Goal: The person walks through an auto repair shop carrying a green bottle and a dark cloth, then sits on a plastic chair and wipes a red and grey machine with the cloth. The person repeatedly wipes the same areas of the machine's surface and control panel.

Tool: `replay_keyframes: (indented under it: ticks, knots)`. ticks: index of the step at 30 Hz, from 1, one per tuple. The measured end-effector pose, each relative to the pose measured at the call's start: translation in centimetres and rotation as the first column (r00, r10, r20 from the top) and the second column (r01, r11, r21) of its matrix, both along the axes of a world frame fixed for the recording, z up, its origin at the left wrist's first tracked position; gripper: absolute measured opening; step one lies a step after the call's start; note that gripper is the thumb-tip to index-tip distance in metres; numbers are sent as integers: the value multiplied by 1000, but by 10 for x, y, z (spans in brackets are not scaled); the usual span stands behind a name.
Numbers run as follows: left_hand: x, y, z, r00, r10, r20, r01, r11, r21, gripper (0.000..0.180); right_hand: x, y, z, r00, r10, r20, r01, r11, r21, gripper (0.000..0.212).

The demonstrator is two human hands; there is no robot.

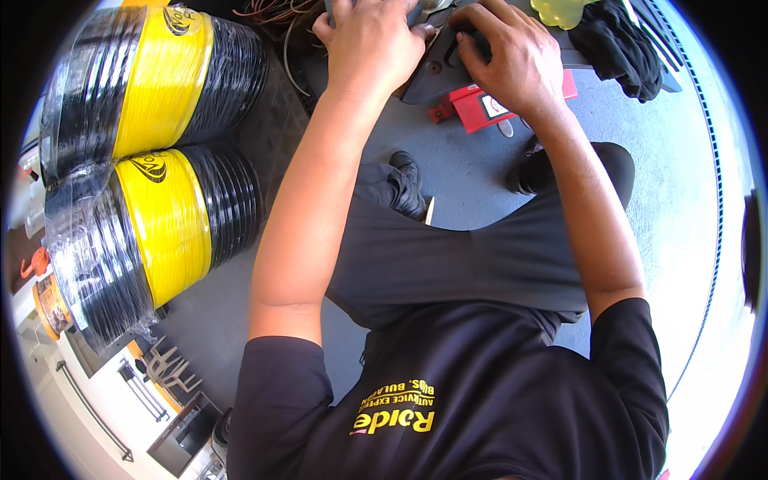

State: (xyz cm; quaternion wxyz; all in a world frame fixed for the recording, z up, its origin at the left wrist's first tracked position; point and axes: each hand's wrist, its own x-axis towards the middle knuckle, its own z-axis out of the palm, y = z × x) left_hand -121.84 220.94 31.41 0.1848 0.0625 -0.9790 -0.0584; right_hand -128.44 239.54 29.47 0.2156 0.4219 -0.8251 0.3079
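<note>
At the top edge, my left hand (370, 44) bends its fingers over a dark piece, most of it hidden under the palm. My right hand (516, 60) lies to the right with curled fingers over a black part (468, 54); what the fingertips grip is cut off or covered. Between the two hands a dark grey panel (432, 76) with a small hole shows. Just below my right hand, a red metal tool (478, 110) with a white label sits near the floor, its kind unclear.
Two plastic-wrapped black rolls with yellow bands (164, 76) (168, 228) stand at left. Loose wires (272, 11) lie beyond them. A black cloth (614, 50) and a yellow-green crumpled item (562, 11) rest at upper right. My shoe (408, 184) is on the grey floor (468, 196).
</note>
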Motion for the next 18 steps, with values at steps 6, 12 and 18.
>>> replay_keyframes:
  ticks: [6,12,18]
  knots:
    - [46,-28,-24,998,-55,-35,55,998,10,43,-2,-1,-3,999,-1,44,-2,999,53,23]
    - [-3,-16,-15,999,-4,-42,2,999,-45,43,-1,4,1,1000,-11,19,11,1000,7,22]
    - [44,-32,-32,996,-50,-69,48,999,-22,45,-3,1,-4,999,20,29,-20,1000,-14,21]
